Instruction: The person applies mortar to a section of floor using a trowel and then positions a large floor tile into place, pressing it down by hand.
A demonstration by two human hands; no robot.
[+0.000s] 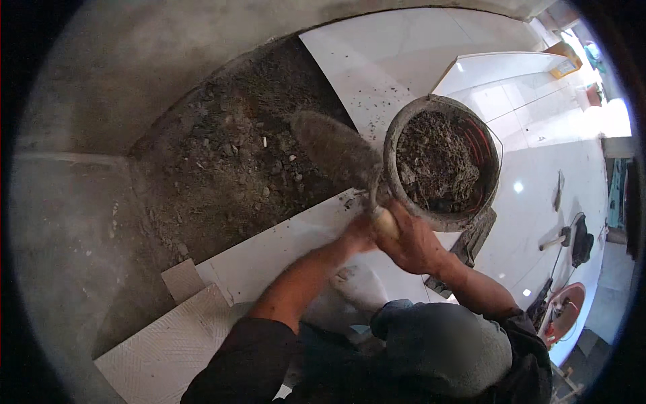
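In my right hand (416,244) is the pale handle of a trowel (334,149), the fingers closed around it. Its broad, mortar-smeared blade points up and left over the bare dirt bed. Close against the handle's left side is my left hand (360,232); its fingers are blurred and partly hidden, so whether it grips the handle is unclear. Just right of the trowel, a round bucket (389,158) holds lumpy grey mortar (437,161). Rough rubble and grey crumbs cover the uneven bed (232,148).
White floor tiles (377,47) border the bed, with crumbs on them near the bucket. A loose tile (175,343) lies ridged side up at lower left. Concrete walls (74,222) enclose the left. A mallet (557,239) and a reddish basin (565,313) are at right.
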